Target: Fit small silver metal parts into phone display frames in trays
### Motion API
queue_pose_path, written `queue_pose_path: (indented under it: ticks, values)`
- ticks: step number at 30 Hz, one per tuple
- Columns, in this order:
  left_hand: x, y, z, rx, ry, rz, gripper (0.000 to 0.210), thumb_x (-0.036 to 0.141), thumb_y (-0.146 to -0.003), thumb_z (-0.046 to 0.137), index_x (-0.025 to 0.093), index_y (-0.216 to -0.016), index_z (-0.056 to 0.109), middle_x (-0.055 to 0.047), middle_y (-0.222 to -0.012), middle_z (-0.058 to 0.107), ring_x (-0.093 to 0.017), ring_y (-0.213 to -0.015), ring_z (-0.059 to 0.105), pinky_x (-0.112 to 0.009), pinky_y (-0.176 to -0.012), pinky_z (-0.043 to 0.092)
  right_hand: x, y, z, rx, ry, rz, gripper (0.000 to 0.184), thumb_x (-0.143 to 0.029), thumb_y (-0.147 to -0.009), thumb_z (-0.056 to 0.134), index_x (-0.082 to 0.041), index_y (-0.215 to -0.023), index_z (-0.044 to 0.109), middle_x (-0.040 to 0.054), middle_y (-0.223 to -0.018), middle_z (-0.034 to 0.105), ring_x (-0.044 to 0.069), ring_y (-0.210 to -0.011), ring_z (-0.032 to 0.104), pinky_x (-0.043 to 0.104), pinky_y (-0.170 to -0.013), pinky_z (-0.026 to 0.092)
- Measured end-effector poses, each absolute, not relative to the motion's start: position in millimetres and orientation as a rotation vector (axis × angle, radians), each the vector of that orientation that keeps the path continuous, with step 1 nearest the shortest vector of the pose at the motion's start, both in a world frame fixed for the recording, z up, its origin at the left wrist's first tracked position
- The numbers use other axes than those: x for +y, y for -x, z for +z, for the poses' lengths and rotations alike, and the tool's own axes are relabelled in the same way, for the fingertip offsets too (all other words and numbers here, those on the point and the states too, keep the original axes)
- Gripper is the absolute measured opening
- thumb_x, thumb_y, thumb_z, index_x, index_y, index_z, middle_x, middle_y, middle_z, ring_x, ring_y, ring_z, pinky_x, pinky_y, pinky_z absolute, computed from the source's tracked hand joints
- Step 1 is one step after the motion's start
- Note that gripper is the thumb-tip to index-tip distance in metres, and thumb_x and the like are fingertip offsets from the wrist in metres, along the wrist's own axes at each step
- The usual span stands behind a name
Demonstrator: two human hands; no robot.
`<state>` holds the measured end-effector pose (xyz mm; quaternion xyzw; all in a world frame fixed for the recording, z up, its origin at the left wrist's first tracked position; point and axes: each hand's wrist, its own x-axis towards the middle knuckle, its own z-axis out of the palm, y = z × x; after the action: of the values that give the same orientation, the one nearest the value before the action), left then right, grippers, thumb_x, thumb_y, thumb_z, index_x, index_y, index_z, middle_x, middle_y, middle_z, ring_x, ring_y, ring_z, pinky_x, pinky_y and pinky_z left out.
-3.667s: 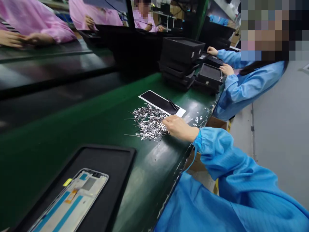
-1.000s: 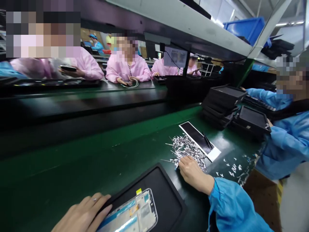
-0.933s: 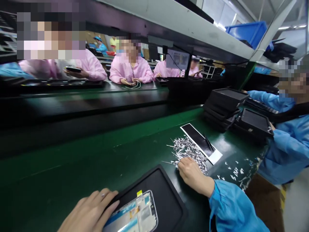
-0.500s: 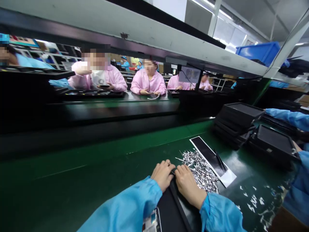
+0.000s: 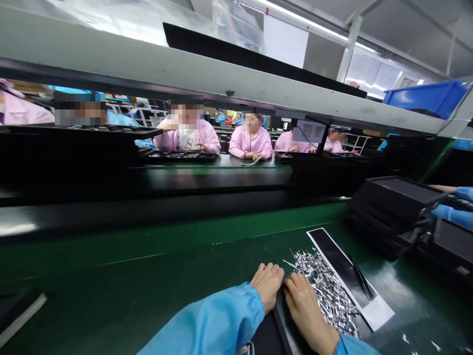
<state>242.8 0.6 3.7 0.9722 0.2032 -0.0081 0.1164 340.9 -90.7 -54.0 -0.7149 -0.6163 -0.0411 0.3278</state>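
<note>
The green bench (image 5: 129,288) bore everything, and on it, at the bottom edge of the view, lay the black tray (image 5: 269,335), only partly visible beneath the left sleeve (image 5: 210,315). The tray looked stiff and light, best taken by its raised rim. The left hand (image 5: 268,285) was bunched over its far corner and the right hand (image 5: 306,308) was curled just beside it, fingertips near the left; whether either gripped anything I could not tell. The sheet (image 5: 337,261) seemed thin and floppy, easiest to hold by its white end. The pile (image 5: 334,296) of small strips lay just beside the right hand; each strip was probably nearly weightless, soft and perhaps sticky, to be picked by one end. Of the phone (image 5: 247,349) only a corner showed in the tray; it was likely rigid but fragile, and safest held by its side edges. The tweezers (image 5: 362,280) lay on the sheet, thin and likely springy, to be pinched midway. Against the picture a second earlier, more of the shelf (image 5: 185,69) had come into view, the left hand had moved from beside the phone to the tray's far corner, and most of the phone had dropped out of sight.
</note>
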Motion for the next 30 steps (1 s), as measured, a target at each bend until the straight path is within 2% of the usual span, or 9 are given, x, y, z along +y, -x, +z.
queue_pose_path:
  ticks: [5,11,14,19,24,30]
  values:
    - [-13.8,-216.9,23.9,0.616,-2.725,0.115,0.012,0.018,-0.084,0.041,0.015,-0.087,0.052,-0.003,-0.087,0.055,-0.016,-0.083,0.051,-0.035,-0.076,0.041,-101.2,-338.8,-21.5,-1.548,1.703,0.287,0.026,-0.028,-0.084,0.038,-0.019,-0.063,0.050,0.0007,-0.064,0.053,0.015,-0.063,0.050,0.027,-0.059,0.038]
    - [-41.6,-180.9,38.2,0.629,-2.540,0.247,0.010,0.014,-0.077,0.046,0.021,-0.074,0.053,0.001,-0.080,0.060,-0.015,-0.080,0.051,-0.031,-0.081,0.033,-119.4,-321.2,16.2,-1.442,1.473,0.728,0.031,-0.039,-0.079,0.050,-0.017,-0.057,0.053,-0.0022,-0.058,0.054,0.011,-0.059,0.052,0.022,-0.058,0.036]
    - [-48.4,-167.0,44.0,0.724,-2.428,0.278,0.014,0.017,-0.078,0.046,0.020,-0.066,0.053,0.002,-0.071,0.060,-0.015,-0.074,0.052,-0.030,-0.075,0.034,-123.5,-311.3,23.3,-1.356,1.370,0.871,0.027,-0.038,-0.076,0.055,-0.017,-0.058,0.057,-0.0020,-0.059,0.055,0.011,-0.060,0.051,0.021,-0.059,0.036]
    - [-56.0,-149.5,56.0,0.862,-2.239,0.293,0.020,0.028,-0.078,0.041,0.019,-0.064,0.054,0.000,-0.067,0.058,-0.016,-0.072,0.051,-0.027,-0.067,0.035,-129.5,-303.8,29.1,-1.129,1.237,1.014,0.019,-0.031,-0.074,0.058,-0.017,-0.061,0.060,-0.0013,-0.059,0.057,0.011,-0.060,0.051,0.022,-0.059,0.037]
    - [-62.6,-146.3,61.6,0.867,-2.058,0.295,0.028,0.041,-0.074,0.040,0.019,-0.061,0.052,0.001,-0.059,0.052,-0.014,-0.058,0.046,-0.025,-0.055,0.034,-133.0,-301.0,33.9,-0.995,1.072,1.163,0.016,-0.028,-0.069,0.062,-0.015,-0.060,0.062,0.0003,-0.057,0.058,0.011,-0.057,0.054,0.023,-0.058,0.039]
    - [-61.6,-147.2,55.3,0.730,-1.916,0.303,0.033,0.046,-0.073,0.043,0.018,-0.057,0.050,0.001,-0.055,0.048,-0.013,-0.056,0.044,-0.023,-0.055,0.033,-132.1,-300.8,32.8,-0.848,0.907,1.291,0.012,-0.022,-0.065,0.062,-0.013,-0.057,0.059,-0.0006,-0.050,0.055,0.009,-0.049,0.050,0.022,-0.054,0.038]
